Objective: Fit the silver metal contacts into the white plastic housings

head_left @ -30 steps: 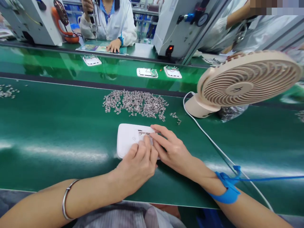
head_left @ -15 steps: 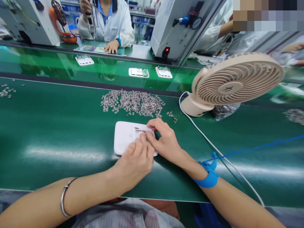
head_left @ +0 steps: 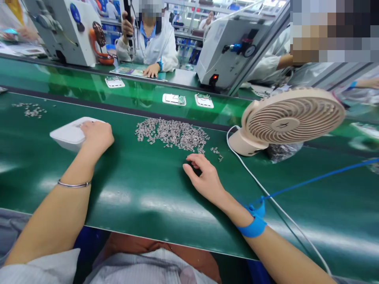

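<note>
My left hand [head_left: 96,136] reaches out to the left and grips a white plastic casing [head_left: 68,134], which is tilted with one edge raised off the green mat [head_left: 133,185]. My right hand [head_left: 201,175] rests on the mat in the middle, fingers loosely curled, with nothing visible in it. Just beyond its fingertips lies a heap of small metal clips [head_left: 173,134], with a few strays [head_left: 217,152] beside it. A blue wrist strap [head_left: 254,225] with a blue cord circles my right wrist, and a metal bangle [head_left: 74,184] my left.
A beige desk fan [head_left: 284,120] stands at the right, its white cable [head_left: 275,201] crossing the mat. Behind runs a conveyor belt [head_left: 89,85] carrying open white casings [head_left: 174,99]. Across it sit people in white coats and grey machines [head_left: 225,55]. More clips [head_left: 31,111] lie far left.
My left hand has carried the white casing from the middle of the mat out to the far left. My right hand has let go of it and stays near the clip heap.
</note>
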